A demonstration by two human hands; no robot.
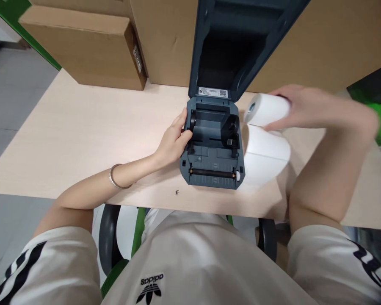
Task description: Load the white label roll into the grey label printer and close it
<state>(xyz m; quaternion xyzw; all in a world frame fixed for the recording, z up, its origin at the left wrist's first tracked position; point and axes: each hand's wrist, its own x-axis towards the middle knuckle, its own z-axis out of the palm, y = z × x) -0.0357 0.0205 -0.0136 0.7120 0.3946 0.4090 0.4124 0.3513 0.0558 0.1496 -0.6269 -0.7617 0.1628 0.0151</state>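
A dark grey-blue label printer [209, 163] stands on the table with its lid [193, 55] raised, so its roll bay and black roller show. My left hand [174, 142] grips the printer's left side, thumb over the rim and fingers along the wall. To the right of the printer, my right hand [300, 106] is closed on a roll of white labels [268, 110], its core facing the printer. A loose strip of labels [266, 150] hangs from the roll and curves down onto the table. The fingers behind the roll are partly hidden.
A closed cardboard box [79, 55] stands at the back left of the table [82, 127]. Large cardboard [165, 42] rises behind the printer. A tiny dark bit [177, 192] lies near the front edge. Chair armrests [109, 237] are below the table.
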